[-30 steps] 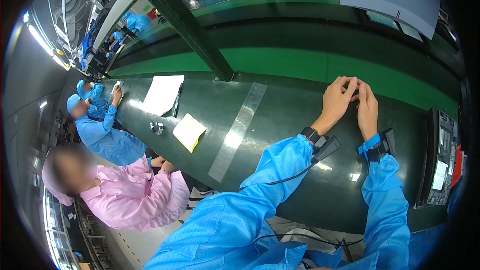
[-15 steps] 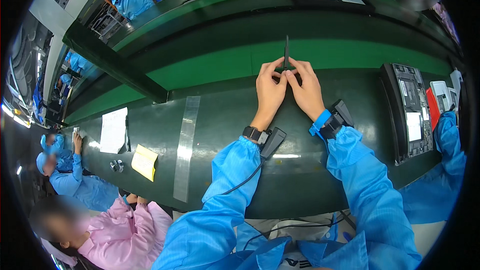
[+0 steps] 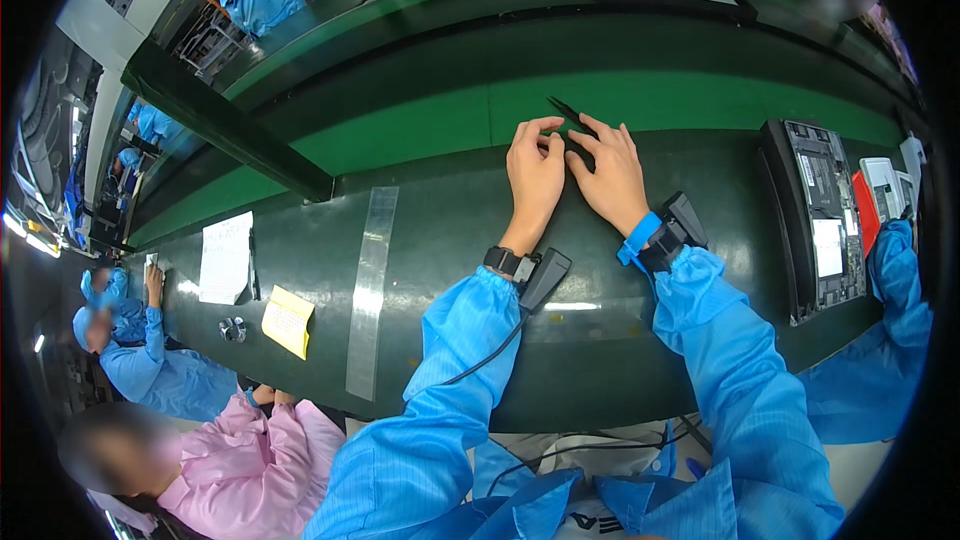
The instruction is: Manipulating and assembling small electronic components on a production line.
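Note:
A pair of black tweezers (image 3: 572, 113) slants up to the left above the green workbench, its two thin tips pointing away from me. My right hand (image 3: 612, 178) grips it between bent fingers; the lower end is hidden behind that hand. Just to the left is my left hand (image 3: 535, 177), its fingers curled, with a gap between thumb and forefinger and nothing visible held there. Both hands are over the far part of the bench top, close together.
An opened electronic device (image 3: 825, 220) stands at the right, beside a red item (image 3: 865, 212). On the left lie a clear strip (image 3: 372, 290), a yellow note (image 3: 288, 322), white paper (image 3: 226, 257) and a pen (image 3: 253, 265). A person in pink (image 3: 250, 470) sits at lower left.
The tweezers have turned from upright to slanting leftward, showing two separate tips. My hands have come slightly apart, the left fingers moving off the tweezers.

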